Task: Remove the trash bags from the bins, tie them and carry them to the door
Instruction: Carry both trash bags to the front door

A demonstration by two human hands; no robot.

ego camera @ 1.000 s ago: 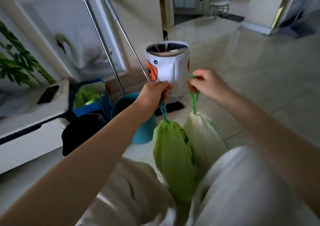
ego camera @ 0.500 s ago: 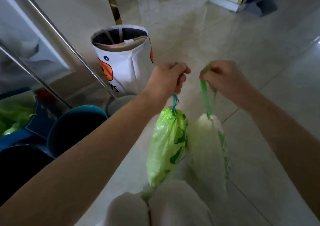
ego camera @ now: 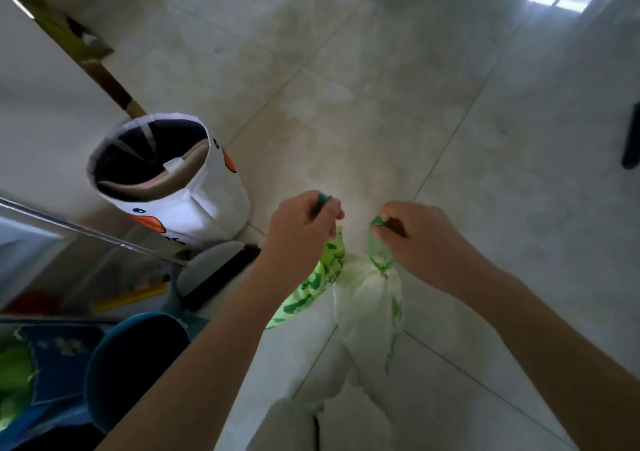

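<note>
My left hand (ego camera: 300, 223) grips the drawstring of a bright green trash bag (ego camera: 313, 282), which hangs below it, partly hidden by my forearm. My right hand (ego camera: 414, 234) holds the green drawstring loop of a pale, whitish trash bag (ego camera: 369, 307) that hangs beside the green one, the two bags touching. Both bags are cinched at the neck and hang off the floor in front of my legs. A white fabric bin with an orange duck print (ego camera: 180, 187) stands to the left. A teal bin (ego camera: 135, 357) sits at lower left.
A dustpan with a brush (ego camera: 214, 270) lies between the two bins. Metal mop or broom poles (ego camera: 90, 234) cross the left side. A blue bag with green contents (ego camera: 31, 374) sits at the far left. Glossy tiled floor (ego camera: 450, 121) stretches ahead and right.
I have risen and the view has tilted further down; the bins slid toward the lower left. Both hands keep their bags, which now hang higher above the floor.
</note>
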